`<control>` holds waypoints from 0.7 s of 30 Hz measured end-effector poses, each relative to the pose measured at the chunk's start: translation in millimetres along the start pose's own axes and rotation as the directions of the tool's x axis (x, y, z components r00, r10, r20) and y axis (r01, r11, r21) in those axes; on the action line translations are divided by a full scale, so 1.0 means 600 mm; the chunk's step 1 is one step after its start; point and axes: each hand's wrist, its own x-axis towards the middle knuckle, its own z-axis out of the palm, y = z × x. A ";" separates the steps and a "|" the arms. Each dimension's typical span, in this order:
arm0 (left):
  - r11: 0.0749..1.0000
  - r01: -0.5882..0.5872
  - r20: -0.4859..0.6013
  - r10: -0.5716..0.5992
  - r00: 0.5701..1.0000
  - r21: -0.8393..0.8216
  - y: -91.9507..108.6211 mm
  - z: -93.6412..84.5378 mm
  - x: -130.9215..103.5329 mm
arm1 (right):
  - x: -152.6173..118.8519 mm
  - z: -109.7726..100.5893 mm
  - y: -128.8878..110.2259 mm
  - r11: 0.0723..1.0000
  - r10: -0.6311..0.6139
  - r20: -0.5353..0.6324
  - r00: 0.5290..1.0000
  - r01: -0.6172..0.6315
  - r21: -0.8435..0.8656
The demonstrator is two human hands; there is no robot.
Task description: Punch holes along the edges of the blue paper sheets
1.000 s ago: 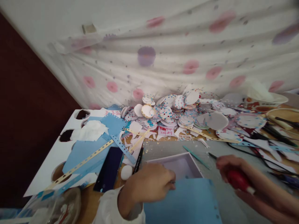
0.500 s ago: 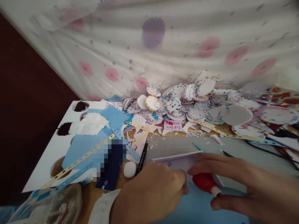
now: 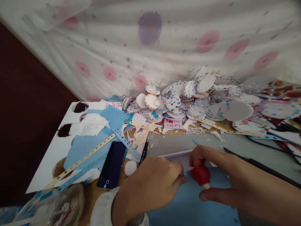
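Observation:
My left hand [image 3: 152,185] is closed above a blue sheet [image 3: 188,207], thumb and forefinger pinched together. Whatever lies in that pinch is too small to make out. Just right of it, a rounded red thing with a pale stub [image 3: 201,174] sits between the thumb and curled fingers of my right hand [image 3: 218,179]. Its tip points toward my left fingertips, and I cannot tell what kind of thing it is. Behind both hands rises a thin white edge [image 3: 175,153], partly covered by them.
A dark phone [image 3: 111,164], a white ball [image 3: 130,168] and a black pen [image 3: 144,153] lie left of my hands. Round paper pieces with coloured dots [image 3: 173,103] are heaped behind a grey mat [image 3: 169,142]. A black slender tool [image 3: 263,164] lies right, and a clear plastic container [image 3: 47,207] front left.
My right hand has drawn a little left with the red thing, which has turned slightly. More of the black tool shows at the right. My left hand stays pinched nearly in place.

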 end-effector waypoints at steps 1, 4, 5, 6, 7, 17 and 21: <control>1.000 -0.003 0.003 0.003 1.000 0.001 0.001 0.001 0.001 | 0.001 0.001 0.000 1.000 -0.010 0.000 1.000 0.010 -0.006; 1.000 -0.017 0.001 0.017 1.000 0.003 0.002 0.002 0.001 | 0.001 0.001 -0.001 0.998 -0.048 -0.029 0.998 0.048 -0.030; 1.000 -0.023 -0.001 0.023 1.000 0.003 0.003 0.002 0.000 | 0.001 0.001 -0.001 0.997 -0.065 -0.042 0.997 0.064 -0.040; 1.000 -0.024 -0.003 0.024 1.000 0.005 0.003 0.002 0.000 | 0.002 0.001 -0.001 0.995 -0.081 -0.049 0.995 0.079 -0.053; 1.000 -0.022 -0.003 0.022 1.000 0.006 0.004 0.002 -0.001 | 0.002 0.001 0.000 0.993 -0.096 -0.059 0.994 0.092 -0.069; 1.000 -0.004 -0.006 0.004 1.000 -0.023 0.005 -0.004 -0.004 | 0.004 0.002 0.005 0.969 -0.208 -0.128 0.970 0.186 -0.165; 1.000 0.004 -0.031 -0.005 1.000 -0.014 0.005 -0.002 -0.006 | 0.004 0.003 0.007 0.957 -0.210 -0.107 0.972 0.182 -0.227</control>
